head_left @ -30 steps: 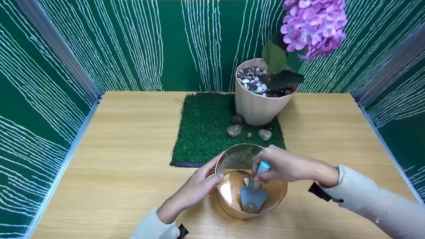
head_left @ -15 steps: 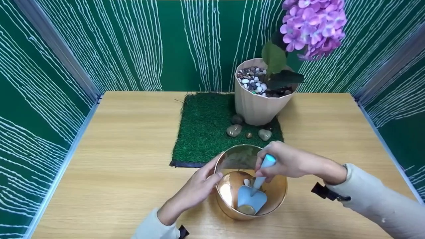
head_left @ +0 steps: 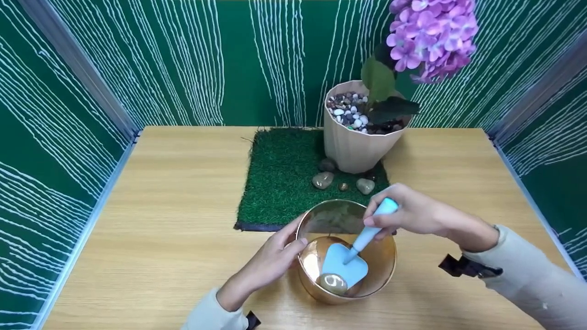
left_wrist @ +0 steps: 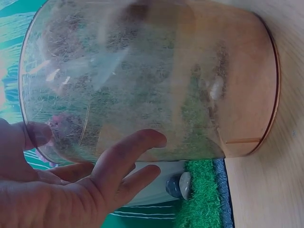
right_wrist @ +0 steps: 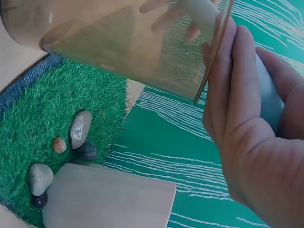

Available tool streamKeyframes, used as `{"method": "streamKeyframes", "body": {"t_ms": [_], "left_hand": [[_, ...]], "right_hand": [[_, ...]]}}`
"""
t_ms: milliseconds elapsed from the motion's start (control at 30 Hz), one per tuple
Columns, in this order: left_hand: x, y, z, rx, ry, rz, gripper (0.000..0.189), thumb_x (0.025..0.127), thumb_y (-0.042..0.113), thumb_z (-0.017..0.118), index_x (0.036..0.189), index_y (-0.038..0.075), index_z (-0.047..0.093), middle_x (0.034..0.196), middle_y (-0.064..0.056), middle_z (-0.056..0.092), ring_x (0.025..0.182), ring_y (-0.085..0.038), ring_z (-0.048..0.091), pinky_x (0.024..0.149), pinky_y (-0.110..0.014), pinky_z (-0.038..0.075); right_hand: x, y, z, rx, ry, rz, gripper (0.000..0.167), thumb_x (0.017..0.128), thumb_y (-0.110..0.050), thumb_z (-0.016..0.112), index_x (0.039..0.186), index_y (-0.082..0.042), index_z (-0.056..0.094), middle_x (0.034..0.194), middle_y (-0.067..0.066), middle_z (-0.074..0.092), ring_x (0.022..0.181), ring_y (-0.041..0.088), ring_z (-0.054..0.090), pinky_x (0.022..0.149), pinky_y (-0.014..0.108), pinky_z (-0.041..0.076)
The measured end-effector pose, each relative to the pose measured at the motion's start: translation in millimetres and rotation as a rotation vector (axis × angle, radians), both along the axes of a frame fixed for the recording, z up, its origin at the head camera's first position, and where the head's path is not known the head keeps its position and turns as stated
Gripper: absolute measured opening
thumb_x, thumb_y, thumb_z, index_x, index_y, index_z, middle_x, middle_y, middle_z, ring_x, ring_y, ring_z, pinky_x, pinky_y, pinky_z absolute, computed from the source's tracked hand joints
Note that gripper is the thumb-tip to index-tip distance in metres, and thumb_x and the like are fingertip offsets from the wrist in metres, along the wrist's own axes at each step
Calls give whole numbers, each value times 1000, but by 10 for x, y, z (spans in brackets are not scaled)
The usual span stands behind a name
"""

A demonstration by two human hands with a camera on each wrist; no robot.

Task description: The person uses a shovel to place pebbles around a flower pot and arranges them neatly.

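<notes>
My left hand [head_left: 273, 256] grips a transparent amber container [head_left: 384, 263] at its left side. The thumb lies at the rim and the fingers lie along the outer wall, as the left wrist view shows. In my right hand [head_left: 412, 215] is the handle of a light blue hand trowel [head_left: 357, 270], slanting out over the container's right rim. Its blade is down inside, with a rounded, glossy brownish stone [head_left: 333, 284] at the lower end. In the right wrist view, my fingers [right_wrist: 244, 71] wrap the handle beside the container's rim.
Beyond the container lies a green turf mat [head_left: 279, 183] with several stones [head_left: 323, 180]. On its far right stands a cream plant pot [head_left: 357, 151] filled with pebbles, bearing a purple flower [head_left: 433, 36]. Green walls with white lines surround the wooden table [head_left: 183, 192] at back and sides.
My right hand has moved up and to the right, tilting the trowel handle over. The blade and stone have shifted left inside the container. My left hand stays where it was.
</notes>
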State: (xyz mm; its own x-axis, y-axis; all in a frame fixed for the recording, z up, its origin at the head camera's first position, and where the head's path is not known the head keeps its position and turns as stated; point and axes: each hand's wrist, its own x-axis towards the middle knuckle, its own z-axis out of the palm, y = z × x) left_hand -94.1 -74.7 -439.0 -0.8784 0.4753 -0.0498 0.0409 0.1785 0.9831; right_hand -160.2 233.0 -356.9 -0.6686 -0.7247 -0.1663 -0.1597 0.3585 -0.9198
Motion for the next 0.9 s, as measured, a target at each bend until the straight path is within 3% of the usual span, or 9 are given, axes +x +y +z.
{"method": "streamKeyframes", "body": {"t_ms": [167, 400, 700, 900], "left_hand": [[-16, -5, -13, 45, -34, -20, 60, 111, 20, 43, 167, 5, 27, 171, -19, 29, 152, -37, 38, 117, -50, 44], [-19, -19, -16, 63, -73, -23, 61, 112, 22, 43, 168, 7, 26, 171, -21, 29, 146, -42, 45, 107, -52, 54], [-10, -23, -11, 75, -140, -1, 61, 111, 23, 45, 169, 11, 27, 168, -23, 33, 141, -43, 51, 100, -52, 58], [3, -22, -3, 77, -147, 3, 62, 111, 24, 46, 168, 10, 28, 166, -26, 35, 140, -44, 51, 100, -56, 57]], "right_hand": [[1, 56, 15, 2, -113, -94, 23, 101, -6, 69, 108, 15, 71, 95, 20, 75, 80, 20, 79, 78, 34, 65], [-17, 114, -19, -19, -193, -156, 31, 104, -9, 66, 110, 22, 65, 92, 15, 76, 79, 20, 79, 78, 32, 65], [-111, 293, -51, -170, -325, -205, 20, 108, -6, 57, 105, -1, 77, 93, 10, 78, 81, 16, 77, 81, 28, 64], [-217, 456, 18, -224, -401, -304, 25, 110, -6, 52, 108, -4, 77, 98, 11, 76, 86, 18, 78, 84, 25, 63]]}}
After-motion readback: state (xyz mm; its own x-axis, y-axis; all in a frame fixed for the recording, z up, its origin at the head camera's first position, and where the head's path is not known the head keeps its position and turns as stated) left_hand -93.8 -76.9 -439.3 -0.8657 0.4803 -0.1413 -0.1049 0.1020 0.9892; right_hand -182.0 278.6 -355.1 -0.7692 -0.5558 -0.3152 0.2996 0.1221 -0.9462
